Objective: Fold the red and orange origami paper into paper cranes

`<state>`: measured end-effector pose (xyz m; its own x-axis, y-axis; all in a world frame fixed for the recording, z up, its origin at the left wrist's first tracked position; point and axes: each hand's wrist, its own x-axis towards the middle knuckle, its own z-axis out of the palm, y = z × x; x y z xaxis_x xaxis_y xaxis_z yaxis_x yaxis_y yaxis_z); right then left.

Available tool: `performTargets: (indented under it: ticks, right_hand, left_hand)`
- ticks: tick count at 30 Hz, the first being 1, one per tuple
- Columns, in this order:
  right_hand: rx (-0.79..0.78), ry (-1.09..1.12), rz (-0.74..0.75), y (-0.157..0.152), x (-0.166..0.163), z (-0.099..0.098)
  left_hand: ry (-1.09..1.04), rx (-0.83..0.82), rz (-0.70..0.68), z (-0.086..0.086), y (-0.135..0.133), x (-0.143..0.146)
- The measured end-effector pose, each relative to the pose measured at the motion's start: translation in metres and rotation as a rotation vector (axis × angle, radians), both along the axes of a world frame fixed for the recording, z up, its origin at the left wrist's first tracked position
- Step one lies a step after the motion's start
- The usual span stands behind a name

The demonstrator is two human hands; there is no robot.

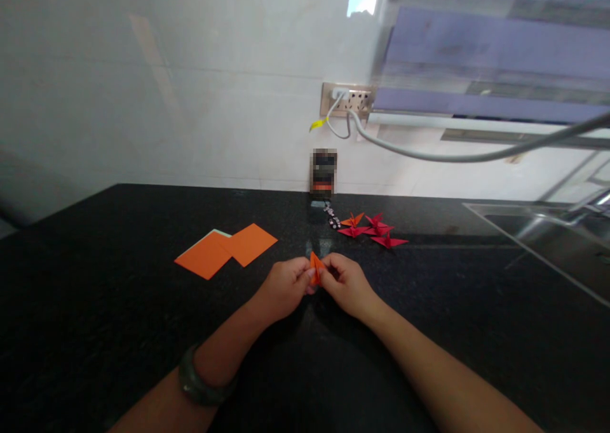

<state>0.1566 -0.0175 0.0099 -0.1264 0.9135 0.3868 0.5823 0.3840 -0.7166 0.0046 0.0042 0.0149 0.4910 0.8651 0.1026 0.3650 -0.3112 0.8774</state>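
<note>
Between my two hands, a small piece of folded orange paper [315, 266] points upward, with creased layers facing me. My left hand [288, 285] pinches its left side between thumb and fingers; a dark bangle circles that wrist. On the other side, my right hand [349, 284] grips the paper's right edge, fingers curled. Its lower part is partly hidden by my fingers. Beyond my right hand lie several folded paper cranes: an orange crane [353, 219] and red ones, including a red crane [389, 240]. Flat sheets of orange paper [206, 255] overlap to the left.
A phone-like object [324, 171], blurred out, leans against the wall with a beaded strap [332, 217] in front. The black countertop [119, 331] meets a metal sink [562, 236] at right. A grey cable [457, 158] runs from the wall socket [359, 99].
</note>
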Motion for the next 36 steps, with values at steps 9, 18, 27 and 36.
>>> performTargets:
  ticks: [9,18,27,36]
  right_hand:
    - [-0.035,0.038,-0.044,-0.0003,-0.0019,0.0002]
    - [-0.092,0.131,-0.03,-0.0018,-0.0035,-0.0006]
    - [-0.13,0.163,-0.051,-0.0003,-0.0042,-0.004]
    - [-0.156,0.208,-0.002,-0.0009,-0.003,-0.0012]
  left_hand:
    - [0.052,0.076,0.001,0.0028,-0.002,-0.0017]
    - [0.139,0.121,0.04,0.0017,-0.0014,-0.0024]
    - [0.174,0.152,0.038,0.0014,-0.0026,-0.0002]
    - [0.237,0.216,0.047,0.0035,-0.0029,0.0002]
